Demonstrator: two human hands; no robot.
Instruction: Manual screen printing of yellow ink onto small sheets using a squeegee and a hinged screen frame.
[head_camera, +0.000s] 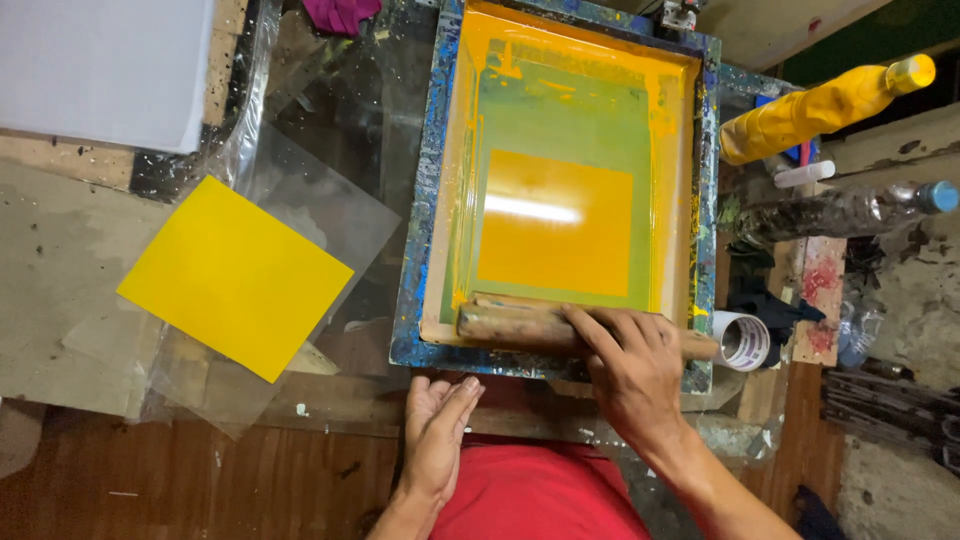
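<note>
Right hand (632, 372) grasps the squeegee (530, 325) at the screen frame's (428, 200) near edge; left hand (437, 430) lies released, apparently resting on the bench (330, 400).

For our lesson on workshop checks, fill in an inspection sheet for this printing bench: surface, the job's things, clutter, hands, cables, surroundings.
Surface: worn wooden bench, paint-spattered.
Job's things: printing screen frame coated in yellow ink; wooden squeegee lying across its near edge.
Clutter: yellow sheet on clear plastic film, white paper stack, yellow bottle, clear bottle, small white tub.
Hands: right hand gripping the squeegee; left hand open, empty, by the frame's edge.
Cables: nothing seen.
Surroundings: rough floor at right.
</note>
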